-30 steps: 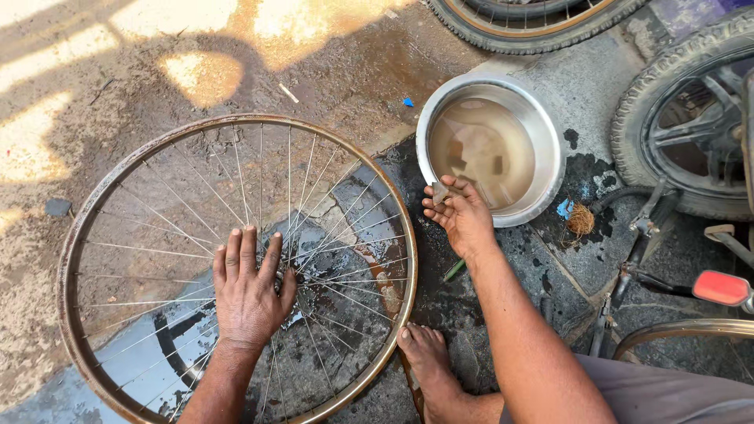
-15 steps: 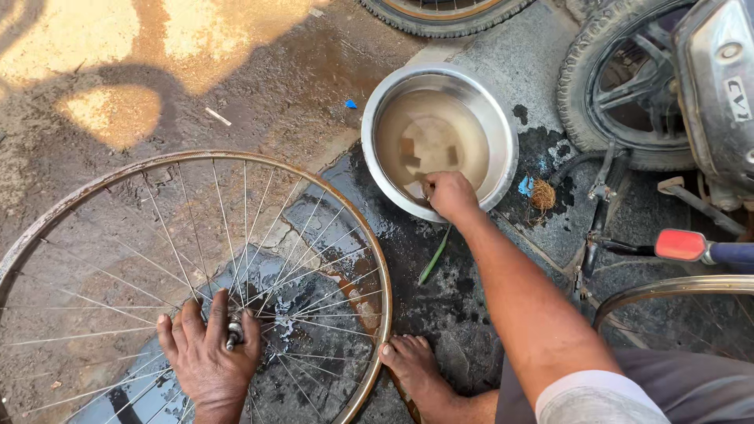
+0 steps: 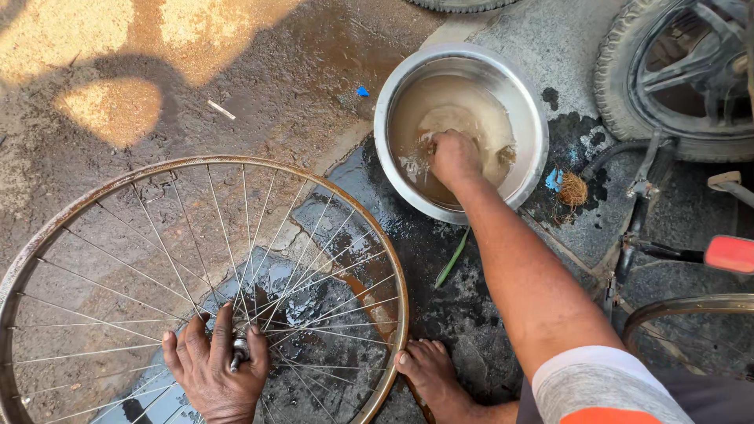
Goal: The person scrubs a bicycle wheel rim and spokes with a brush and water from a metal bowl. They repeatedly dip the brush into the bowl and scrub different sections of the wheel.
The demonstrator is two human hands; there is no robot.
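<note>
The spoked wheel rim (image 3: 196, 283) lies flat on wet ground under the spread left hand (image 3: 214, 369) at its hub, and could skid while the curled right hand (image 3: 454, 157) churns the steel basin (image 3: 534, 118), slopping murky water.

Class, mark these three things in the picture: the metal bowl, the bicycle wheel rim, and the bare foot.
metal bowl (image 3: 534, 118): head view, on its right-hand rim.
bicycle wheel rim (image 3: 399, 290): head view, on the rusty right edge of the hoop.
bare foot (image 3: 432, 377): head view, on the top of the foot.
</note>
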